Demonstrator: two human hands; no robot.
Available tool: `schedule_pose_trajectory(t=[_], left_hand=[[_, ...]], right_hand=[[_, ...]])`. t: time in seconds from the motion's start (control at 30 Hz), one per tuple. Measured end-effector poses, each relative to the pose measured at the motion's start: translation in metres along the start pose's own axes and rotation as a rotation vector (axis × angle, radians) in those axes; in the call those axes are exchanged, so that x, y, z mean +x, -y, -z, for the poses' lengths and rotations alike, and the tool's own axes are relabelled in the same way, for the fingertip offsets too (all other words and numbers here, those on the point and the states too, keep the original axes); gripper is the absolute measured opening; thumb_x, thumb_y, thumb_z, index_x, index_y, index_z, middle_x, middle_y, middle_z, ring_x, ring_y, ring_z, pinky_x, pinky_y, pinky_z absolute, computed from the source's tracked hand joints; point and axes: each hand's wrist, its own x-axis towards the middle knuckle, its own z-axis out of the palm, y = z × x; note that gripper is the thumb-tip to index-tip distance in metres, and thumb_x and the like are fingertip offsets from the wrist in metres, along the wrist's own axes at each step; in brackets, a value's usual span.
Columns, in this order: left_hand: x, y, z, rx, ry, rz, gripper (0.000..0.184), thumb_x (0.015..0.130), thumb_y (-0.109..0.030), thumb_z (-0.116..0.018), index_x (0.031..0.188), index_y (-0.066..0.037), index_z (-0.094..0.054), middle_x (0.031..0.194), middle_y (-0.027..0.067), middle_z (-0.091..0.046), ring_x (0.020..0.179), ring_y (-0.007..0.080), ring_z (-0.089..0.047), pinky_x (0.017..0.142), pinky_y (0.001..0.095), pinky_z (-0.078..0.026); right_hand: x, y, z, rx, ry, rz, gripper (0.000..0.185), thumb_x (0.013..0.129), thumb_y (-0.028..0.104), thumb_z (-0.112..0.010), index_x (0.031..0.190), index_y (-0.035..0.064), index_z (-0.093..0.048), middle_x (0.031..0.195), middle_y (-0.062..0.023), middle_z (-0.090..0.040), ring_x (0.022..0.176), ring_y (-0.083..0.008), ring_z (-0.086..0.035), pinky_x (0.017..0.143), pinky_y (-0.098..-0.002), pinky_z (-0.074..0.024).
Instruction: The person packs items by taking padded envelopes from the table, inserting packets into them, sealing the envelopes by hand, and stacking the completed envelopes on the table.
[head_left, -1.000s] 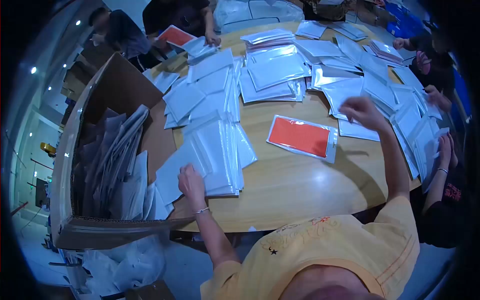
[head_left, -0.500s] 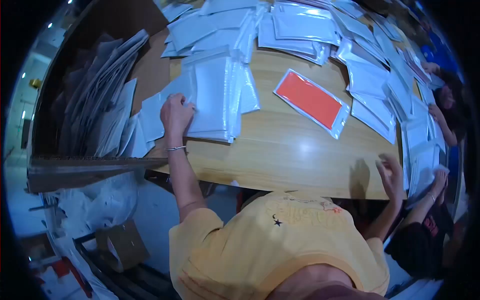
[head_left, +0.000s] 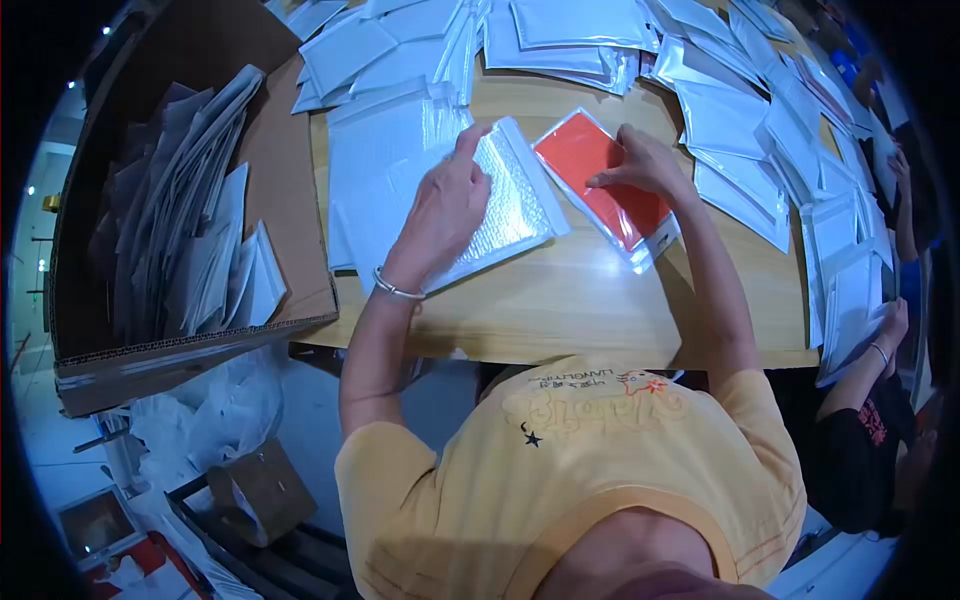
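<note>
A white bubble mailer [head_left: 515, 205] lies at an angle on the table, over other white mailers [head_left: 375, 135]. On its left part rests my left hand [head_left: 445, 215], index finger stretched toward its upper edge and the other fingers partly bent. Just right of the mailer is a red card in a clear sleeve [head_left: 580, 150], tilted on the wood. My right hand [head_left: 645, 165] is on that sleeve's right side, thumb and fingers spread apart around its edge area; whether it grips the sleeve is unclear.
An open cardboard box [head_left: 290, 170] full of grey and white mailers stands at the left. Piles of white packets [head_left: 585, 25] line the table's back and right side [head_left: 740, 190]. A co-worker's hand [head_left: 893, 322] touches packets at the right edge.
My right hand has come from the table's right front onto the red card. My left hand has moved right, and a mailer now lies angled beside the card. The view has shifted downward.
</note>
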Motion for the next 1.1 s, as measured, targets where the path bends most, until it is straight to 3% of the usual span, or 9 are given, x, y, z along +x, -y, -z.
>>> schedule_pose_trajectory(t=[0.17, 0.23, 0.3, 0.37, 0.53, 0.7, 0.83, 1.0, 1.1], left_hand=[[0.03, 0.039, 0.008, 0.609, -0.251, -0.451, 0.038, 0.075, 0.0, -0.055, 0.11, -0.011, -0.056, 0.102, 0.0106, -0.055, 0.076, 0.0238, -0.056, 0.07, 0.0345, -0.046], [0.041, 0.053, 0.006, 0.745, -0.104, -0.507, 0.038, 0.073, 0.001, -0.057, 0.109, -0.011, -0.058, 0.108, 0.011, -0.054, 0.081, 0.0256, -0.055, 0.074, 0.0358, -0.045], [0.051, 0.056, 0.004, 0.883, 0.048, -0.578, 0.039, 0.071, 0.003, -0.058, 0.108, -0.012, -0.06, 0.114, 0.0115, -0.053, 0.085, 0.0275, -0.054, 0.079, 0.0372, -0.044], [0.057, 0.041, -0.006, 1.13, 0.264, -0.45, 0.047, 0.069, 0.006, -0.059, 0.11, -0.016, -0.059, 0.115, 0.011, -0.053, 0.082, 0.0301, -0.054, 0.081, 0.0395, -0.044], [0.074, 0.03, -0.025, 0.986, 0.545, -0.479, 0.036, 0.066, 0.001, -0.066, 0.096, -0.017, -0.06, 0.106, 0.0115, -0.052, 0.075, 0.0304, -0.055, 0.069, 0.041, -0.047], [0.093, 0.064, -0.035, 0.746, 0.39, -0.962, 0.013, 0.071, -0.006, -0.061, 0.082, -0.012, -0.059, 0.101, 0.0096, -0.051, 0.068, 0.0283, -0.052, 0.063, 0.0401, -0.047], [0.085, 0.051, -0.033, 0.808, 0.306, -1.101, 0.002, 0.073, -0.01, -0.058, 0.075, -0.009, -0.059, 0.096, 0.0073, -0.053, 0.067, 0.0279, -0.05, 0.063, 0.0387, -0.046], [0.072, 0.021, -0.043, 0.721, 0.164, -1.118, 0.009, 0.071, -0.007, -0.061, 0.074, -0.006, -0.052, 0.087, 0.0064, -0.051, 0.067, 0.025, -0.049, 0.068, 0.0385, -0.044], [0.059, -0.004, -0.043, 0.61, 0.165, -0.849, 0.017, 0.07, -0.007, -0.062, 0.085, -0.006, -0.053, 0.088, 0.0084, -0.053, 0.072, 0.027, -0.052, 0.069, 0.0387, -0.045]], right_hand=[[-0.036, -0.047, -0.011, 1.052, 0.026, -0.065, 0.038, 0.073, 0.029, -0.075, 0.093, 0.0, -0.06, 0.078, -0.009, -0.063, 0.064, -0.0129, -0.056, 0.061, -0.0267, -0.0468], [-0.05, -0.044, 0.002, 1.111, -0.022, -0.089, 0.031, 0.075, 0.024, -0.073, 0.091, 0.0004, -0.061, 0.076, -0.0077, -0.063, 0.064, -0.0104, -0.055, 0.062, -0.0249, -0.0465], [-0.069, -0.032, 0.03, 1.175, -0.368, -0.183, 0.03, 0.075, 0.017, -0.072, 0.095, -0.0014, -0.062, 0.077, -0.0076, -0.063, 0.065, -0.0119, -0.056, 0.063, -0.0232, -0.0467], [-0.082, -0.05, 0.05, 1.246, -0.494, 0.031, 0.029, 0.074, 0.013, -0.072, 0.097, -0.0018, -0.062, 0.077, -0.0088, -0.064, 0.067, -0.0148, -0.058, 0.065, -0.0241, -0.048], [-0.098, -0.049, 0.076, 1.338, -0.84, 0.107, 0.028, 0.076, 0.014, -0.073, 0.096, -0.0026, -0.063, 0.079, -0.0099, -0.065, 0.066, -0.0156, -0.058, 0.064, -0.0252, -0.0478], [-0.097, -0.032, 0.073, 0.891, -0.949, 0.138, 0.024, 0.077, 0.014, -0.074, 0.089, -0.0035, -0.065, 0.079, -0.0104, -0.066, 0.063, -0.0122, -0.056, 0.062, -0.0226, -0.0459], [-0.091, -0.062, 0.062, 1.008, -1.008, 0.068, 0.024, 0.077, 0.017, -0.074, 0.091, -0.0008, -0.066, 0.079, -0.0095, -0.067, 0.065, -0.012, -0.057, 0.062, -0.0232, -0.0467], [-0.105, -0.024, 0.096, 1.107, -1.302, -0.072, 0.031, 0.081, 0.026, -0.071, 0.101, 0.0029, -0.064, 0.089, -0.0084, -0.068, 0.07, -0.0173, -0.063, 0.064, -0.023, -0.05], [-0.11, -0.005, 0.114, 1.145, -1.411, -0.013, 0.03, 0.084, 0.025, -0.068, 0.104, 0.0039, -0.064, 0.094, -0.009, -0.068, 0.076, -0.0185, -0.065, 0.068, -0.0274, -0.0528]])
